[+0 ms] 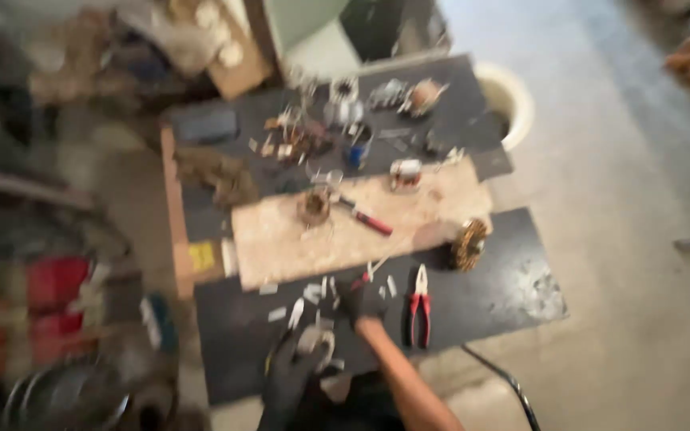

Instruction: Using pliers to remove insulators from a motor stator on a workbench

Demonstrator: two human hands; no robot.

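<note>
Pretty blurry shot, but the left hand (293, 375) in a dark glove looks wrapped around a small round metal part (315, 343) at the near edge of the counter (505, 295). The right hand (361, 302), gloved too, rests on the counter among pale scraps (307, 294); can't tell if it grips anything. Red pliers (418, 306) lie just beside it, untouched. A copper coil (470, 243) and other bits sit on a pale board (297, 243). Concrete floor, white bucket (511, 100) behind.

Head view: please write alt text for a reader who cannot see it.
Blurred look down at a black workbench, where two dark-gloved hands work: the left hand holds a small metal part, the right hand reaches among scattered metal pieces. Red-handled pliers lie beside it.
</note>
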